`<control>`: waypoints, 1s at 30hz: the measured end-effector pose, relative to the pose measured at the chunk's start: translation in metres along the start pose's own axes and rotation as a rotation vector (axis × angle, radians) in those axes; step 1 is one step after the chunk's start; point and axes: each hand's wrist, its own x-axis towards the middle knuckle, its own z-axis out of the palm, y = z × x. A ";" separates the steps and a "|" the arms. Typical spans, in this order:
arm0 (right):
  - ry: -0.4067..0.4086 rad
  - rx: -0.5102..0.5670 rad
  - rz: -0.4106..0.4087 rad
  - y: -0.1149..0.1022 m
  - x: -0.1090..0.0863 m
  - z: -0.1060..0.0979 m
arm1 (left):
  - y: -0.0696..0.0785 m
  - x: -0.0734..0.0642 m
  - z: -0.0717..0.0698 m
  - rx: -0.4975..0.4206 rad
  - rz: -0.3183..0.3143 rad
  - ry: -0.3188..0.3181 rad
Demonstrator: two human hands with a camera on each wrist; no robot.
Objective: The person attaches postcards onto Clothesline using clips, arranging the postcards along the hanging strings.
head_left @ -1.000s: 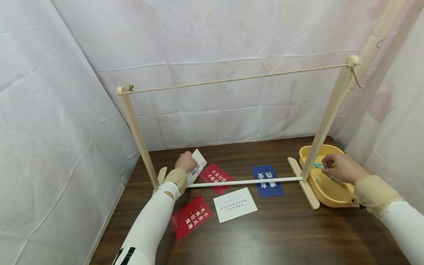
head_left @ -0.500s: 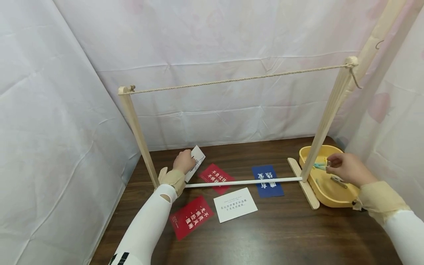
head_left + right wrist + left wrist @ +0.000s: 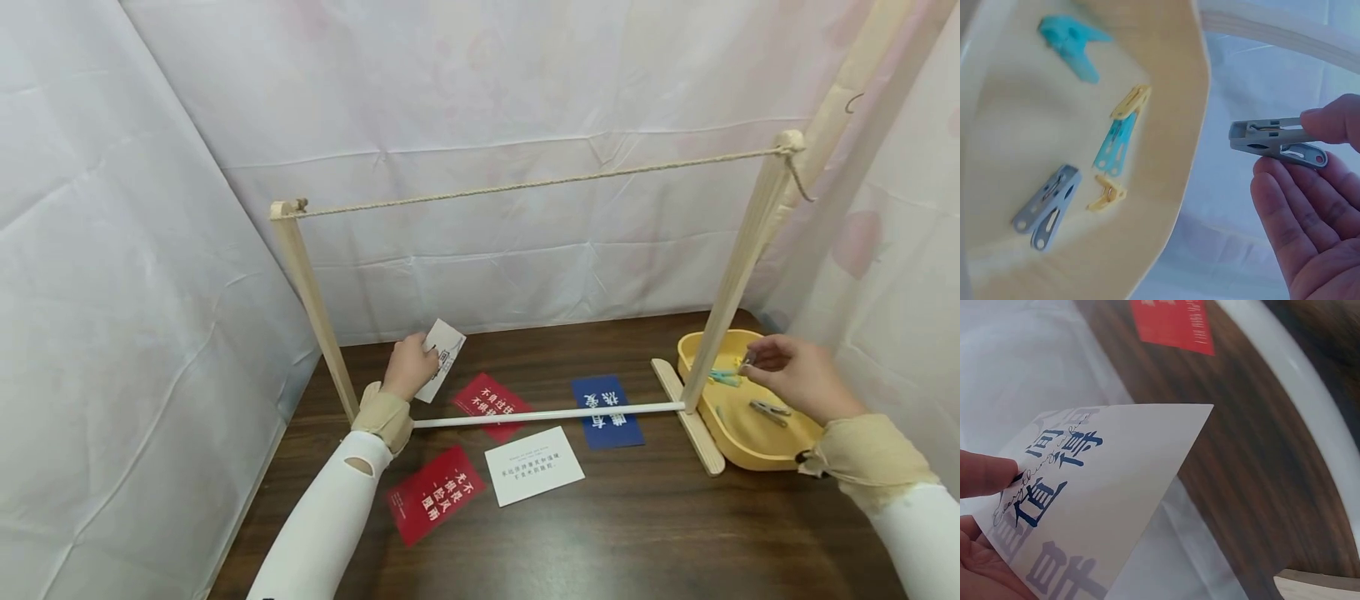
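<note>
My left hand (image 3: pixel 410 367) pinches a white card (image 3: pixel 1129 462) with dark blue lettering between thumb and fingers, at the left of the wooden frame. In the left wrist view the card is tilted above the dark table. A grey clothespin (image 3: pixel 1272 140) is pinched between the thumb and fingers of my right hand (image 3: pixel 798 375), beside the yellow tray (image 3: pixel 1175 206). Inside that tray lie another grey clothespin (image 3: pixel 1047 203), a teal one (image 3: pixel 1069 44) and smaller yellow and teal ones. A twine line (image 3: pixel 540 180) runs between the two posts, with nothing hanging from it.
A red card (image 3: pixel 437 493), another red card (image 3: pixel 491 404), a white card (image 3: pixel 534 465) and a blue card (image 3: pixel 607 411) lie on the table. A white rod (image 3: pixel 555 414) crosses low between the posts. The right post (image 3: pixel 738 275) rises beside the tray.
My left hand has lifted the white card and moved slightly left and up. My right hand has risen a little with the grey clothespin, away from the clothespins in the tray.
</note>
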 end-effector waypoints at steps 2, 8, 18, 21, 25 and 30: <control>0.026 0.024 0.003 -0.003 -0.001 0.001 | 0.002 -0.002 -0.004 -0.038 0.000 0.027; 0.076 0.087 0.004 -0.010 -0.003 -0.002 | 0.008 -0.006 -0.010 -0.176 -0.043 0.067; 0.134 0.120 -0.037 -0.027 -0.010 -0.012 | 0.011 -0.017 -0.010 -0.325 -0.031 0.145; 0.139 0.127 -0.044 -0.033 -0.013 -0.014 | 0.013 -0.020 -0.010 -0.383 -0.001 0.144; 0.163 0.128 -0.057 -0.040 -0.016 -0.017 | 0.013 -0.023 -0.009 -0.457 0.034 0.139; 0.204 0.113 -0.084 -0.050 -0.019 -0.019 | 0.012 -0.026 -0.009 -0.534 0.047 0.149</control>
